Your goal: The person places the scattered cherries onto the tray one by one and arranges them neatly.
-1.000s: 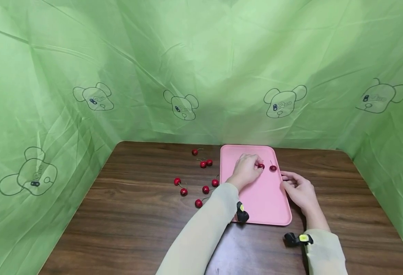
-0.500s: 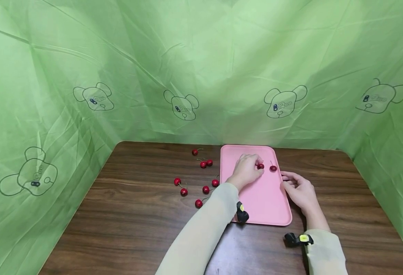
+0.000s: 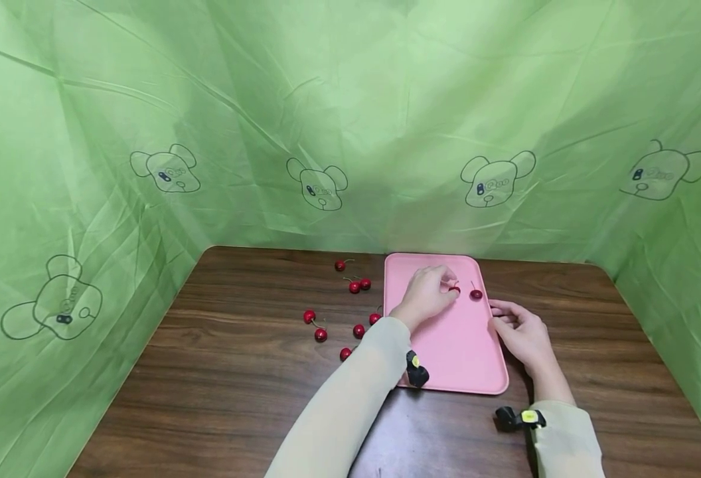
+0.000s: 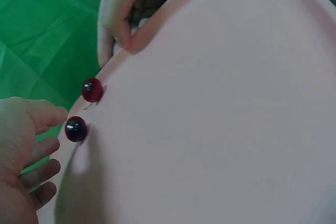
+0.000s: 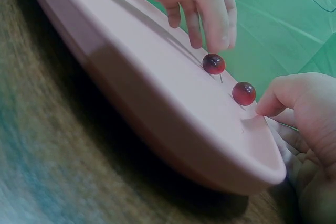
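Note:
A pink tray (image 3: 458, 352) lies on the wooden table with two red cherries on it. One cherry (image 3: 476, 294) sits near the tray's right edge. Just left of it is the other cherry (image 4: 76, 129), partly hidden by my left hand (image 3: 428, 292) in the head view. The left hand hovers over the tray; in both wrist views its fingers (image 5: 218, 30) are spread and stand just off that cherry. My right hand (image 3: 524, 335) holds the tray's right edge, its thumb (image 5: 270, 100) on the rim and its other fingers outside and below.
Several more cherries with stems lie on the table left of the tray, among them a lone cherry (image 3: 340, 265) at the back and a joined pair (image 3: 320, 334). A green cloth (image 3: 374, 133) with printed bear heads encloses the table's back and sides.
The left hand has shifted slightly left, and its cherry is now more covered by the fingers in the head view. The right hand has stayed on the tray's edge.

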`<state>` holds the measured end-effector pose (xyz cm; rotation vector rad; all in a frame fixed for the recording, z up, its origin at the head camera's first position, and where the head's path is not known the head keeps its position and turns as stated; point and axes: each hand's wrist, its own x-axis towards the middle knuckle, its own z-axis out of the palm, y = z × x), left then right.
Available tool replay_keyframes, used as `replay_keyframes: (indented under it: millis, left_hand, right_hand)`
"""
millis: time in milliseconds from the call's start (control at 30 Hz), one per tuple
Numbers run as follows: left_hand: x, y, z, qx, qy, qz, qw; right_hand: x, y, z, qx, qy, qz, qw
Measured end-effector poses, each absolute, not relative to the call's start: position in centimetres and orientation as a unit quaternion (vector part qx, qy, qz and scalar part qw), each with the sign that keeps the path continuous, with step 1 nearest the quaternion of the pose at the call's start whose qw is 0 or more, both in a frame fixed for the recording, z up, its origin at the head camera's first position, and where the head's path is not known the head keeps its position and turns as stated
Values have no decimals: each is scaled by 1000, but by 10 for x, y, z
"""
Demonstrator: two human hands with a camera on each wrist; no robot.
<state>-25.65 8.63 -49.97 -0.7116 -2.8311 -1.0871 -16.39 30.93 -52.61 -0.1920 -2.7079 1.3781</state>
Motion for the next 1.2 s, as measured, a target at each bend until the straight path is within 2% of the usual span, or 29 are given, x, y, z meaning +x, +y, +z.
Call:
replay_keyframes:
  millis: [733,1200]
  left_hand:
    - [-242,37,-458,-243,-874,-420,-36]
    - [-237,-26,-445,-211,-872,-441,16]
  right_hand:
    - [-163,309,-527,-63,-883,462,50]
    - [-163,309,-528,-62,-879,469,52]
